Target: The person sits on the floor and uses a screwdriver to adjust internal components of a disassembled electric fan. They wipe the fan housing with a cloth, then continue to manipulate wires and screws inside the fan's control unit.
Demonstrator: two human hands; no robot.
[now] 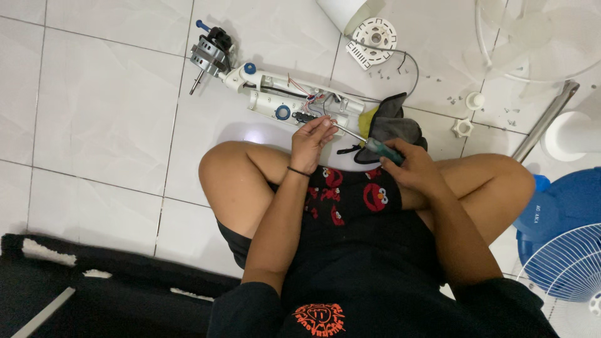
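Gripping screwdriver (375,148), right hand (414,169) (tip hidden)

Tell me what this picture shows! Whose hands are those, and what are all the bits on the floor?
A camera on someone's head looks down at their own lap. The person sits cross-legged on a white tiled floor. Their right hand grips a green-handled screwdriver. Their left hand touches an opened white fan body with loose wires, beside the screwdriver's tip. A metal motor sits at its far end. Around lie small screws, a round white plate, white plastic nuts, a dark cloth and a blue fan.
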